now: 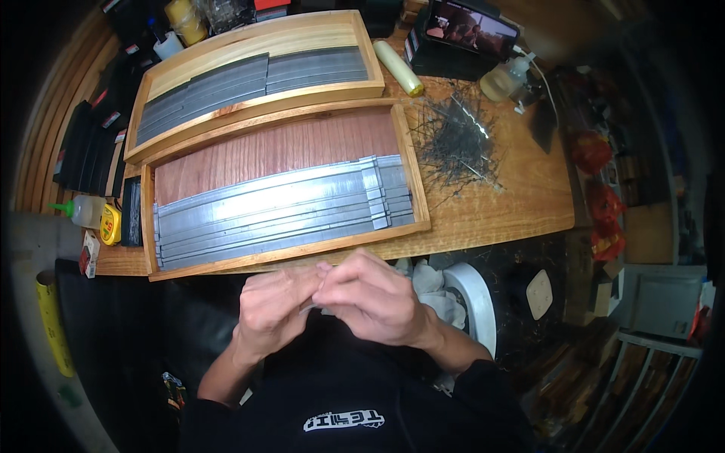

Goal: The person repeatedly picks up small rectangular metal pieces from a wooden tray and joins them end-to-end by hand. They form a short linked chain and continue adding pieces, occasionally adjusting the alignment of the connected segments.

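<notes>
My left hand [273, 306] and my right hand [374, 298] meet just short of the table's front edge. Both have their fingers bent and pinched together, with the fingertips touching. What they hold between them, if anything, is hidden by the fingers. Beyond them lies a shallow wooden tray [279, 151] with a reddish bottom. Long grey metal strips [264, 208] lie side by side in its near half, and a few short pieces [374, 192] sit across them at the right. Behind it, a second wooden tray [317, 34] holds darker grey strips [226, 89].
Right of the trays is a tangled heap of thin dark slivers [457, 143], with a pale roll [398, 68], a squeeze bottle [502, 79] and a lit phone [472, 30] behind. A yellow tape measure [111, 224] lies at the left. A white round rim [483, 309] stands below the table.
</notes>
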`<state>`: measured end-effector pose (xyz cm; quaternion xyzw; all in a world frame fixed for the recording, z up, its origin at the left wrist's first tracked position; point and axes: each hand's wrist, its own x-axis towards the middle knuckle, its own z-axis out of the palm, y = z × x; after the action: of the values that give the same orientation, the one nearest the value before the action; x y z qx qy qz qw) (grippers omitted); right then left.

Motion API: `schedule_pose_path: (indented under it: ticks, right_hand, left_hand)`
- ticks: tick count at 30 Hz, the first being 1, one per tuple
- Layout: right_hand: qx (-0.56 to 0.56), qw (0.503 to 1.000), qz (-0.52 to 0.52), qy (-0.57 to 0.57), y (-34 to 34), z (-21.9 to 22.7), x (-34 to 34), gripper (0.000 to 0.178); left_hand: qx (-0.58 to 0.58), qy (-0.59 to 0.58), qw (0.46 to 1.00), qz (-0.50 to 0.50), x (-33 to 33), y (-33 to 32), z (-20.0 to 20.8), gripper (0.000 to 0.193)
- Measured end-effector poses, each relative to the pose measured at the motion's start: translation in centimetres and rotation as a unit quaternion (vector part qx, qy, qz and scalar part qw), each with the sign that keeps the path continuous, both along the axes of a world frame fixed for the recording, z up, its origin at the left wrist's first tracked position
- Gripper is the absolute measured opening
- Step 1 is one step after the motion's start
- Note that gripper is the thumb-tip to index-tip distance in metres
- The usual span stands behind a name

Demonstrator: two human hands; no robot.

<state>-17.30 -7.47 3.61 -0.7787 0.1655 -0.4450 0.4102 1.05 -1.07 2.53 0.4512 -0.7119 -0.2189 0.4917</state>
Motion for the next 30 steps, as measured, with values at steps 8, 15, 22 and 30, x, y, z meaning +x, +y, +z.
schedule_pose_path:
  ticks: [8, 15, 22, 30]
  right_hand:
    - [0.067, 0.996, -0.047, 0.025, 0.8, 0.3, -0.3, 0.035]
    - [0.125, 0.976, 0.126, 0.126, 4.3, -4.1, -4.6, 0.027]
    - [0.146, 0.982, 0.102, 0.057, 6.1, -8.4, -4.6, 0.028]
    - [0.006, 0.991, 0.132, -0.020, 5.6, -4.1, -5.0, 0.021]
  left_hand:
    - [0.194, 0.115, 0.974, -0.020, 0.1, 1.5, 0.6, 0.027]
    - [0.426, 0.395, 0.814, -0.018, -0.1, 3.4, -1.4, 0.015]
    - [0.448, 0.412, 0.792, -0.048, -1.2, 3.0, -2.7, 0.017]
    - [0.366, 0.410, 0.817, -0.171, 0.4, 2.9, -2.6, 0.080]
